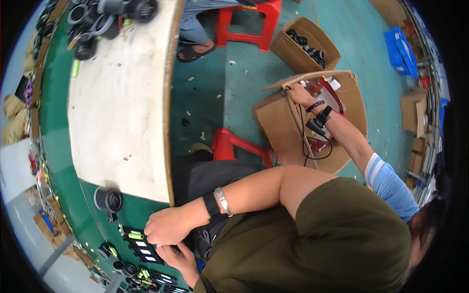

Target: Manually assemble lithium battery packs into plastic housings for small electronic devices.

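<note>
My right hand (168,227), a dark band and a silvery bracelet on its wrist, reaches over a black tray (155,259) with pale rectangular slots. Its fingers curl down at the tray's edge; what they pinch, if anything, is hidden. Just below it, my left hand (181,263) lies against the same edge, thumb and finger apart, fingertips partly covered. A light-green cylinder (135,236) rests at the tray's far end. Beyond it on the green tabletop (90,195) stands a round black part with a grille (108,199).
A co-worker's arm (347,134) in a blue sleeve reaches into a cardboard box (281,119) near a black cable (312,157). Similar black parts heap on a white board (122,112). Red stools (224,144), another person's foot (198,51) and a box of black parts (293,53) stand around.
</note>
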Demonstrator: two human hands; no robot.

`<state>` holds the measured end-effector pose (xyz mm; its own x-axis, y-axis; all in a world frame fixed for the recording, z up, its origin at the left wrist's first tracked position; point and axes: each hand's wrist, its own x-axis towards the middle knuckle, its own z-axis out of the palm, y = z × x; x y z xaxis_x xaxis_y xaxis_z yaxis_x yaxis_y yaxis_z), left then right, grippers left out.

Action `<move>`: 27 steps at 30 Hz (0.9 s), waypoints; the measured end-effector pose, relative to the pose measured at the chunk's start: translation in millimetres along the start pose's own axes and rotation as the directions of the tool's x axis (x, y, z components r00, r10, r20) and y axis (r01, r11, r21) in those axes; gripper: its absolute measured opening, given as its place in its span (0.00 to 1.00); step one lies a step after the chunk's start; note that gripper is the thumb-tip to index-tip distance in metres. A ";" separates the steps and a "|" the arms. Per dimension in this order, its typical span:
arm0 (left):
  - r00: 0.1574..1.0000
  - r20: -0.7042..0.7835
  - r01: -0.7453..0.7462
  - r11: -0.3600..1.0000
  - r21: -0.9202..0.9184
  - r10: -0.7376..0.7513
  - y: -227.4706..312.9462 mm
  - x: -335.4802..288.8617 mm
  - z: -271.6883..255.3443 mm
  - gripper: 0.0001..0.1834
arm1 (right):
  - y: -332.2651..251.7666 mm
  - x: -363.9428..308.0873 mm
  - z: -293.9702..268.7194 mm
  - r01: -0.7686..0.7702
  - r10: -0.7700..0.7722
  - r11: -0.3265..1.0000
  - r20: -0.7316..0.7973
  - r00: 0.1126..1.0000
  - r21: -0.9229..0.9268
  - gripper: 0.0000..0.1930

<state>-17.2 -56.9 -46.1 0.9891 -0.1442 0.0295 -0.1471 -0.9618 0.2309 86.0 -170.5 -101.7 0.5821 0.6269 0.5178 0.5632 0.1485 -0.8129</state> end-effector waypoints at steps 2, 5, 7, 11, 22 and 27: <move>0.999 0.010 0.036 0.997 -0.072 -0.036 -1.6 -3.7 1.0 0.13 | -2.6 -2.6 -6.6 0.023 -0.022 0.996 0.010 1.000 -0.089 0.11; 0.997 -0.066 0.035 0.994 -0.108 -0.042 -6.1 -10.4 -2.4 0.14 | -5.0 3.3 -4.0 0.057 -0.055 0.994 0.028 0.998 -0.090 0.10; 0.996 -0.091 -0.034 0.994 -0.099 0.025 -13.9 -16.4 -6.1 0.15 | -9.2 11.8 0.7 0.021 -0.016 0.997 0.065 0.998 -0.080 0.11; 0.995 -0.088 -0.069 0.946 -0.316 0.044 -14.2 -9.1 -10.1 0.15 | -13.3 4.5 -12.2 -0.165 0.162 0.986 0.066 0.985 0.035 0.08; 0.947 -0.251 0.060 0.878 -0.475 -0.201 -49.0 -63.7 -18.4 0.15 | -86.4 143.8 -86.3 -0.061 0.131 0.966 0.275 0.953 -0.250 0.12; 0.905 -0.318 0.082 0.849 -0.522 -0.283 -44.0 -76.3 -10.4 0.14 | -32.9 212.3 -102.7 -0.120 0.262 0.928 0.390 0.882 -0.353 0.11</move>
<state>-86.2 -1.2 -48.4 0.9381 0.2160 0.2709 -0.0411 -0.7070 0.7060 251.3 -120.8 62.3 0.4324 0.8908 0.1397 0.6598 -0.2070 -0.7224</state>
